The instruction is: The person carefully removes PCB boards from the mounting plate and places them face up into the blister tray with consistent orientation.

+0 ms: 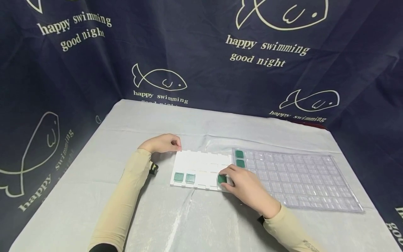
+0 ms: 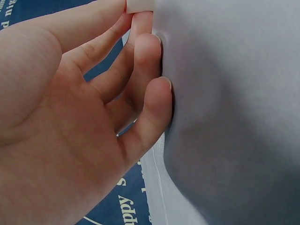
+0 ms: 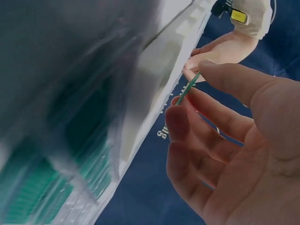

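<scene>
My right hand (image 1: 248, 187) pinches a small square green circuit board (image 1: 221, 179) by its edges, thumb on one side and fingers on the other, over the right end of a white slotted tray (image 1: 192, 161). In the right wrist view that green board (image 3: 188, 88) appears edge-on between thumb and fingertips. At the tray's far left corner, my left hand (image 1: 162, 143) grips the rim; the left wrist view has the white corner (image 2: 139, 5) between thumb and index finger. Two more green boards, one at the left (image 1: 178, 176) and its neighbour (image 1: 190, 178), lie in the tray's near row.
A clear plastic compartment tray (image 1: 292, 178) lies right of the white tray, close against it. Its left column holds two green boards, a far one (image 1: 239, 154) and a nearer one (image 1: 240, 163). A pale cloth (image 1: 157, 217) covers the table; dark blue printed curtains (image 1: 201, 52) hang behind.
</scene>
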`<state>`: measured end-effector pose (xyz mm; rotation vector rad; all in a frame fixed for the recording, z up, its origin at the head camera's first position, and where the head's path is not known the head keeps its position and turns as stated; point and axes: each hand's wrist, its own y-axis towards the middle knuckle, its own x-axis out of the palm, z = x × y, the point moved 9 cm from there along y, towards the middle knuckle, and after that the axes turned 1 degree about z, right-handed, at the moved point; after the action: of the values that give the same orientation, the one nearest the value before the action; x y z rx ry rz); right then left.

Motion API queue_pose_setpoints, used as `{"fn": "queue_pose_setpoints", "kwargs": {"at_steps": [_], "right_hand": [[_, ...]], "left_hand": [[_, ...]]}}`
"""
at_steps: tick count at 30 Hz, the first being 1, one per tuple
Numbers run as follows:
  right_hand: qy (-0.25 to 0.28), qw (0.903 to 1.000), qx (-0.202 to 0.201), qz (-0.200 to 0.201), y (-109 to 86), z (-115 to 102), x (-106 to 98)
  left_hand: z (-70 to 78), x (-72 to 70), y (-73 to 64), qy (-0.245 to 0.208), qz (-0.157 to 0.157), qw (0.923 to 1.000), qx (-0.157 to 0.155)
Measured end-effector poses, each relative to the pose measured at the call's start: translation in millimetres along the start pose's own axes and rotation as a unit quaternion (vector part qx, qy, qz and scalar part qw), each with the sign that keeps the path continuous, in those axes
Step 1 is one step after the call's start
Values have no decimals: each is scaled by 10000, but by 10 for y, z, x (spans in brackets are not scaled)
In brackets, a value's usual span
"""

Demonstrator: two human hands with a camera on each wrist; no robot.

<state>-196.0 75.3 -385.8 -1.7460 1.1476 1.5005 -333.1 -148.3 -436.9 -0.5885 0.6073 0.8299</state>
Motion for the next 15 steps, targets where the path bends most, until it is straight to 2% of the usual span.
{"fn": "queue_pose_setpoints", "kwargs": {"at_steps": [8, 15], "right_hand": [[80, 10000, 57, -13, -101, 155, -8], [91, 9995, 290, 18, -175, 390, -2]], "left_hand": [[-3, -12, -5, 45, 4, 10000, -6], [12, -9, -13, 51, -1, 10000, -29]]}}
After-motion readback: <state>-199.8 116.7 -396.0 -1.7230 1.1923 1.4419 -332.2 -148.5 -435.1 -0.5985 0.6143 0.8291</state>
